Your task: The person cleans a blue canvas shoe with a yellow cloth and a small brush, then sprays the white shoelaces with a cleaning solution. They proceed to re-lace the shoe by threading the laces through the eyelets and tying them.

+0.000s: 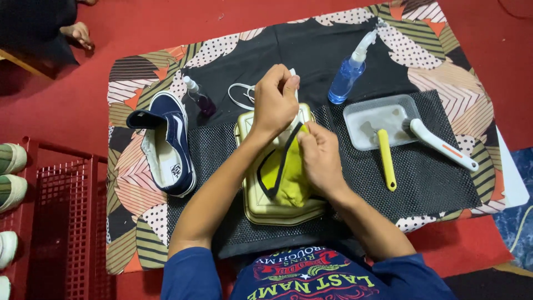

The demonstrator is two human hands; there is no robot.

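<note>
Yellow shoe (280, 180): long axis toward me; my right hand (321, 158) clamps its tongue, left hand (275, 100) pinches lace above.

A red carpeted floor (83, 100) carries a leaf-patterned black cloth (444, 72). On that cloth lie a black mesh mat (427, 178), a navy canvas sneaker (166, 144) left of the mat, and a blue spray bottle (348, 75) behind it.

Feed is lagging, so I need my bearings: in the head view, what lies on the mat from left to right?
Navy shoe → small purple spray bottle → cream-yellow shoe under both hands → blue spray bottle → yellow brush → white brush.
</note>
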